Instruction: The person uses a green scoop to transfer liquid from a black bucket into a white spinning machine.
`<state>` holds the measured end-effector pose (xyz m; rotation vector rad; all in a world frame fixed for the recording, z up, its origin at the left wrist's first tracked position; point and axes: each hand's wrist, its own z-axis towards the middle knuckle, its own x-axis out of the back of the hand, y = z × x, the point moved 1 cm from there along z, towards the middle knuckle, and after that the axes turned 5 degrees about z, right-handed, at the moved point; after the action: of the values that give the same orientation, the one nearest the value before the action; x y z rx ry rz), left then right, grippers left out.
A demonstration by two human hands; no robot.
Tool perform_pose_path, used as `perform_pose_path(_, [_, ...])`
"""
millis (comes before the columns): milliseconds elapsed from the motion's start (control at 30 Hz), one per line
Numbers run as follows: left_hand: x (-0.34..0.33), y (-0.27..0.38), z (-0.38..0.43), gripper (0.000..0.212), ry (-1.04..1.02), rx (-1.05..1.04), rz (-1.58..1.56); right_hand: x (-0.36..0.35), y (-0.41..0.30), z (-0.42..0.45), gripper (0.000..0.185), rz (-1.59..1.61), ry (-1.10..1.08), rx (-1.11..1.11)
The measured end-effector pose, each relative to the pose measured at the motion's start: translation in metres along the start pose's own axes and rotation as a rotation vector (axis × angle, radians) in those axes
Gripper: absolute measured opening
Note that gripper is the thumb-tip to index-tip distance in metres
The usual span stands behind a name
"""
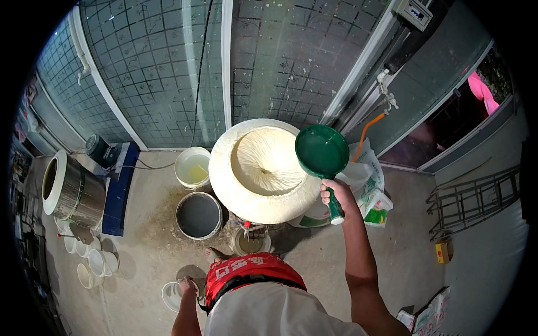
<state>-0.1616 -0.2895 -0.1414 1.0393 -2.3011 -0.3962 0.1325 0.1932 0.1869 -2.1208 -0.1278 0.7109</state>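
Note:
My right hand [336,194] grips the handle of a green plastic dipper [322,151]. The dipper's round bowl is at the right rim of a large cream-coated vessel [227,201]. Inside that wide mouth, pale cream material [265,159] shows radial ridges that meet at a small central hollow. Low on the left, my left hand [188,285] holds a white plastic bucket [171,295] by its rim; the fingers are partly hidden. Left of the vessel stand a bucket of cloudy liquid with something yellow in it [192,168] and a bucket of dark grey liquid [199,215].
Another bucket [251,243] sits under the vessel's front edge. Plastic sacks [374,206] lie at right. A metal drum [80,189], an electric motor [101,150] and several white buckets [102,263] stand left. An orange hose [366,130] hangs from a tap; a metal rack [475,197] leans far right.

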Motion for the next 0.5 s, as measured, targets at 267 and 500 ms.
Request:
perform_pose_path(267, [0.004, -0.01, 0.015, 0.019, 0.02, 0.03, -0.051, -0.004, 0.001, 0.0, 0.008, -0.015, 0.026, -0.002])
perform_pose_path(500, [0.0, 0.004, -0.007, 0.021, 0.003, 0.015, -0.059, 0.006, 0.004, 0.01, 0.009, -0.021, 0.026, -0.015])
